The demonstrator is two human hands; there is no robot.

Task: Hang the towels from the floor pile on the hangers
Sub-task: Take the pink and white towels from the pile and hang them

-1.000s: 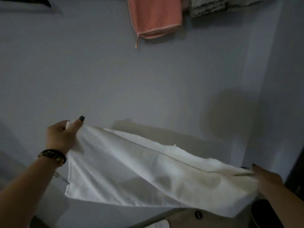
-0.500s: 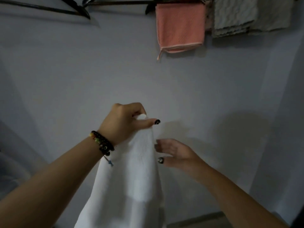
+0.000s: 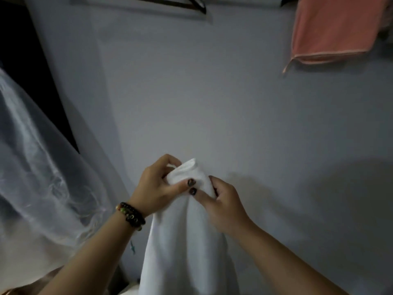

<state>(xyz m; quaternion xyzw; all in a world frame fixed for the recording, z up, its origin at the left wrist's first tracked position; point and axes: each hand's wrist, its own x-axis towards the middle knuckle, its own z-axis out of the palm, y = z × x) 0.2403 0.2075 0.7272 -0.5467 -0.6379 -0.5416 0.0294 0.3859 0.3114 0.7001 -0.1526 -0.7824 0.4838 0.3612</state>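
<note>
Both hands up in front of the grey wall (image 3: 212, 103), gripping one white towel (image 3: 182, 248) at its top corner. Left hand (image 3: 157, 186) pinches the bunched corner, thumb over the fold, fingers curled behind. Right hand (image 3: 221, 201) grasps the same corner just beside it, thumbs nearly touching. Towel hangs straight down between the forearms, out the near edge. Beaded bracelet (image 3: 130, 213) on left wrist. Far top: dark hanger (image 3: 191, 3), bare. Far right top: pink towel (image 3: 331, 28) already hung. Left: sheer white fabric (image 3: 42, 177) draping.
</note>
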